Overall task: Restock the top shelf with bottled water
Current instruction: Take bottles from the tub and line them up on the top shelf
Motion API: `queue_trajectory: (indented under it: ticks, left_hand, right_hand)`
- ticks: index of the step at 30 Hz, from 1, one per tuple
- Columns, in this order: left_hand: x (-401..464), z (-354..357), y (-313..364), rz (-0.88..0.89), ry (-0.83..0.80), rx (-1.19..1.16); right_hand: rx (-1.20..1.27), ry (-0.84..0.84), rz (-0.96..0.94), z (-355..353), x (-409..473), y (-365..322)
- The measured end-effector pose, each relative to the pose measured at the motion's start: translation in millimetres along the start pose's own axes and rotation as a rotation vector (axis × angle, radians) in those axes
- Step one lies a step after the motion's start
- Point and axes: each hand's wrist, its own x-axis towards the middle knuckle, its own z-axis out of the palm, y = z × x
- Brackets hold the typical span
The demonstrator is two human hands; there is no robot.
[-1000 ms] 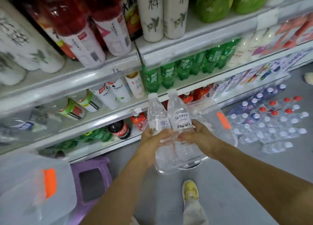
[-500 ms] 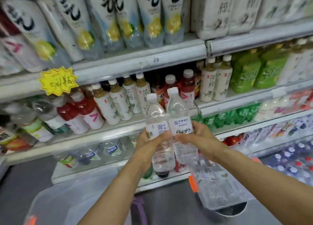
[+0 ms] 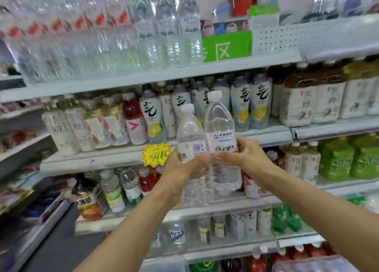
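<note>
Store shelves (image 3: 164, 77) behind; two hands, left (image 3: 180, 169) and right (image 3: 249, 159), fingers curled round two water bottles (image 3: 220, 132).

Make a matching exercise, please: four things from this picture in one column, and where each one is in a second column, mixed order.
Things:
1. left water bottle
2. right water bottle
3. yellow price tag
4. green sign

Places:
A. on the top shelf
B. in the right hand
C. on a shelf edge, beside the left hand
D. in the left hand

Pairs: 1-D, 2-B, 3-C, 4-A
</note>
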Motion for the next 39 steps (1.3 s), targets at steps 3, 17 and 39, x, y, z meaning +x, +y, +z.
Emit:
queue_trajectory:
  ticks: [3, 17, 39]
  left_hand:
    - [11, -6, 26, 0.084, 0.01, -0.015]
    - [122, -8, 138, 0.35, 0.18, 0.144]
    - [239, 22, 154, 0.376, 0.317, 0.101]
  right_hand:
    - [-0.024, 0.008, -0.075, 3, 18, -34]
    - [-0.035, 0.182, -0.347, -50, 151, -179]
    - [-0.2, 0.015, -0.256, -88, 345, -159]
